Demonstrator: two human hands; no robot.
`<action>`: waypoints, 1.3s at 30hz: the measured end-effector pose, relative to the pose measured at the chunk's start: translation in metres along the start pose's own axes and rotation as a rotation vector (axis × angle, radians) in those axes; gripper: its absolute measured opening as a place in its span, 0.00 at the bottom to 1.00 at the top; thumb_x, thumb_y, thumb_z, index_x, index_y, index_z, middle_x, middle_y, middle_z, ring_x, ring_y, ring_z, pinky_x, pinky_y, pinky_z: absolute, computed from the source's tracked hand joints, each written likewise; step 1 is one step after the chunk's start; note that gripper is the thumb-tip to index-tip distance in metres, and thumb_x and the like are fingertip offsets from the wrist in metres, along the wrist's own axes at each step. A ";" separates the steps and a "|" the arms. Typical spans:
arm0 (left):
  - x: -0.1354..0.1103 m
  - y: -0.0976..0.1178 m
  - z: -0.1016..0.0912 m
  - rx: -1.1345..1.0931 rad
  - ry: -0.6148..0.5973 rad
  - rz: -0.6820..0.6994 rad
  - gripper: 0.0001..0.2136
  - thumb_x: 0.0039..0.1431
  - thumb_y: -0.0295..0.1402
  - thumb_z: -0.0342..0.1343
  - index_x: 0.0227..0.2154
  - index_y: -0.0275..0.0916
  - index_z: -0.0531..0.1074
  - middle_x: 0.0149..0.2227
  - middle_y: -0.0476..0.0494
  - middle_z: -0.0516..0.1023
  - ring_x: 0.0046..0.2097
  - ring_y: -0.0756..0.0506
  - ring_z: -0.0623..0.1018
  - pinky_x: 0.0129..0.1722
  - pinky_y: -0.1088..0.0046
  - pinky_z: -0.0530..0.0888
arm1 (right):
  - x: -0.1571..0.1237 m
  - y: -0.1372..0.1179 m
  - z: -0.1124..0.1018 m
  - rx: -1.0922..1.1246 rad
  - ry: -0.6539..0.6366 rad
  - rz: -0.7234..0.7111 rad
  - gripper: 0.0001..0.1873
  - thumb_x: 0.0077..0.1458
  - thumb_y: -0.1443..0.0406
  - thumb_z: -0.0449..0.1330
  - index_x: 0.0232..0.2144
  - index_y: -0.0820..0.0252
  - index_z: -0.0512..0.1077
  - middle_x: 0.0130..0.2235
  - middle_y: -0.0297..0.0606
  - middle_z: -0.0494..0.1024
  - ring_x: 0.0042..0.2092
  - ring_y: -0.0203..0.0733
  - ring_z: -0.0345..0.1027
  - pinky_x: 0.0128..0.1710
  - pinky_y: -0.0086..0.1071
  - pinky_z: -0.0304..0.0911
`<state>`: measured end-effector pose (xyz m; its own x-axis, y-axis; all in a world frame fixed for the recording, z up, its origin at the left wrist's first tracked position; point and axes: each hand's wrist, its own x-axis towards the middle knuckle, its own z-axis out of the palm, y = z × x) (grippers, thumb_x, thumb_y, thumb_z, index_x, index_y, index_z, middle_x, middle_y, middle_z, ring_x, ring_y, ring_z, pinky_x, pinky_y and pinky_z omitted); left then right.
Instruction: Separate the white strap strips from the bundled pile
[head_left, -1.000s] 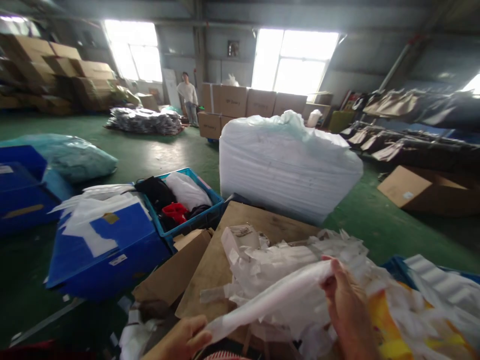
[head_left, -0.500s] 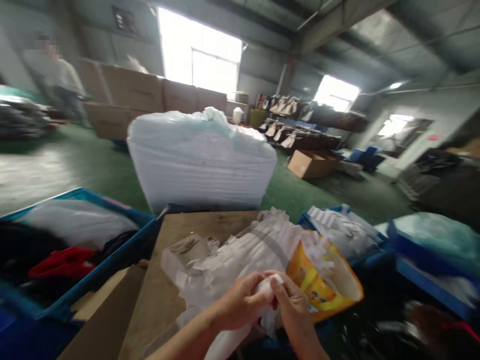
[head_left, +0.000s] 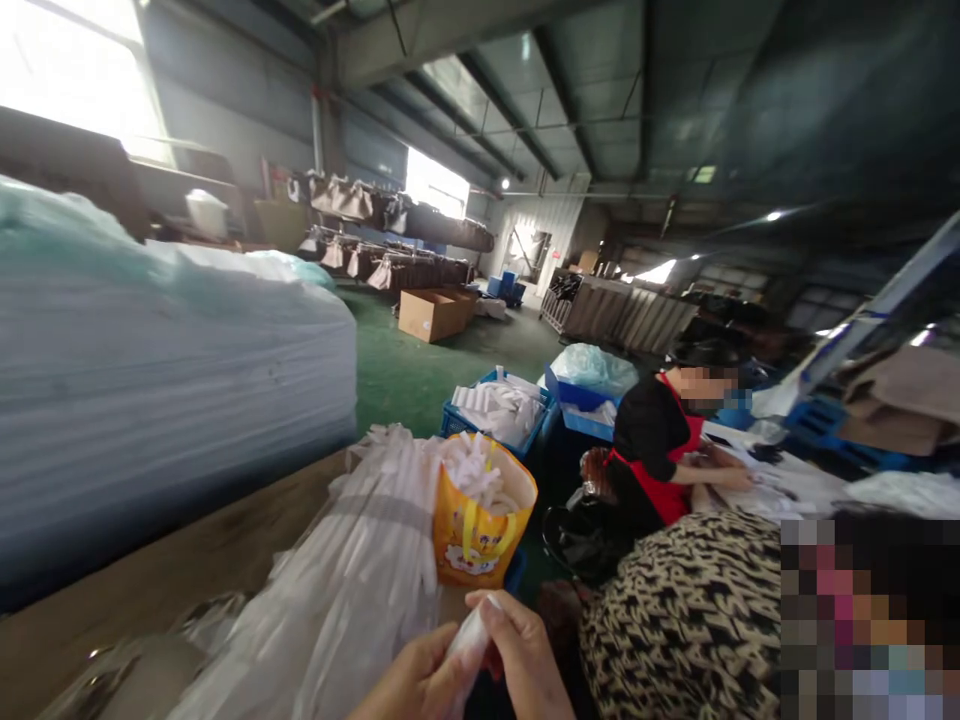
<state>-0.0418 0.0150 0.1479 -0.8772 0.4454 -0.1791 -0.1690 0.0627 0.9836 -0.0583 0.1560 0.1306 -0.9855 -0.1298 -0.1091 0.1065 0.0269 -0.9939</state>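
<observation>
While L hand (head_left: pixel 424 662) & R hand (head_left: pixel 521 640) both grip the white strip (head_left: pixel 470 634) betw. them — this side of the yellow bag (head_left: pixel 481 525) — it's prob. light, soft, a bit slippery; best pinched nr its ends.

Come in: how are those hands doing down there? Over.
Left hand and right hand gripping one white piece. Long white strips heaped alongside. Yellow bag standing just beyond.
</observation>
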 end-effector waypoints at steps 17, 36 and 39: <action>0.082 -0.003 0.010 0.382 0.002 -0.070 0.17 0.58 0.49 0.46 0.27 0.39 0.63 0.23 0.52 0.66 0.27 0.51 0.64 0.25 0.78 0.60 | 0.056 -0.018 -0.087 -0.109 0.105 0.055 0.08 0.43 0.67 0.57 0.24 0.61 0.77 0.21 0.30 0.73 0.23 0.33 0.61 0.24 0.25 0.55; 0.117 -0.009 -0.009 0.290 -0.213 -0.183 0.20 0.61 0.51 0.41 0.29 0.37 0.63 0.19 0.52 0.66 0.17 0.55 0.64 0.14 0.82 0.57 | 0.101 -0.003 -0.137 -0.052 0.248 0.219 0.18 0.40 0.56 0.64 0.32 0.62 0.78 0.24 0.32 0.75 0.26 0.35 0.61 0.25 0.28 0.56; 0.112 -0.012 -0.018 0.304 -0.218 -0.158 0.20 0.61 0.51 0.42 0.29 0.37 0.64 0.21 0.51 0.68 0.18 0.55 0.65 0.15 0.83 0.57 | 0.100 -0.002 -0.132 -0.040 0.256 0.214 0.19 0.40 0.56 0.64 0.33 0.62 0.77 0.25 0.33 0.76 0.26 0.35 0.62 0.26 0.28 0.57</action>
<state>-0.1461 0.0484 0.1152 -0.7297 0.5861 -0.3522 -0.1247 0.3924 0.9113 -0.1743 0.2741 0.1238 -0.9429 0.1362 -0.3039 0.3147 0.0664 -0.9469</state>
